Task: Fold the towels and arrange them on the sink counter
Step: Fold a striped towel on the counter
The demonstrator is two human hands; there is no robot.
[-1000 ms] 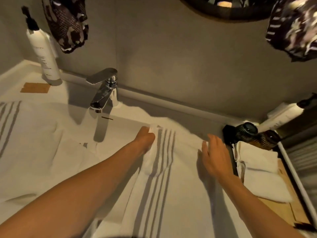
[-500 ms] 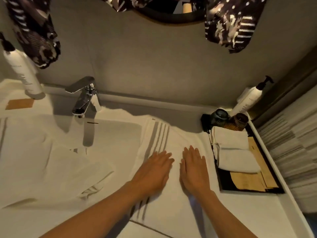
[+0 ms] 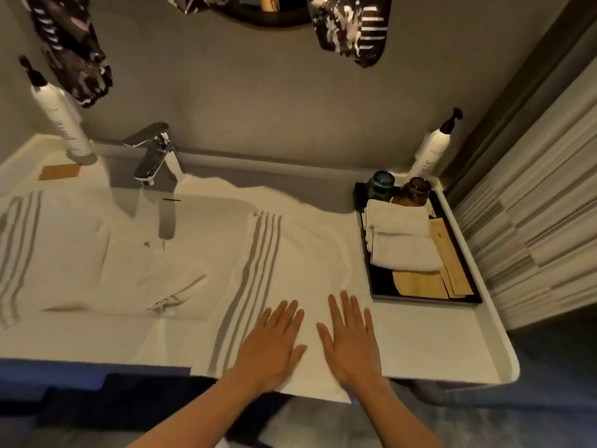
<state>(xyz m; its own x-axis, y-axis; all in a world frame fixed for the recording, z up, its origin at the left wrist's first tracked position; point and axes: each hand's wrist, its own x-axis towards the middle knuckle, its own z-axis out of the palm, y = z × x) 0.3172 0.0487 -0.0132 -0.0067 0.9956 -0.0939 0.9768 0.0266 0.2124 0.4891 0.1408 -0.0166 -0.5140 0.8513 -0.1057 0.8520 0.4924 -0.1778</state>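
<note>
Down at 6 o'clock on the sink counter point(image 3: 452, 344), both flat, released palms, left hand point(image 3: 271, 345) and right hand point(image 3: 350, 341), have slid back along the striped towel point(image 3: 290, 253), so smoothing's nearly done, next fold coming.

The mirror point(image 3: 268, 11) is cut off by the top edge; only its lower rim shows. Patterned cloths point(image 3: 350, 27) hanging beside it also run off the top. The towel point(image 3: 19, 247) at the left runs past the left edge. Print on the left bottle point(image 3: 66, 124) is too small to read. Both forearms leave the bottom edge. The folded towels point(image 3: 400, 240) cover part of the tray point(image 3: 426, 297).
</note>
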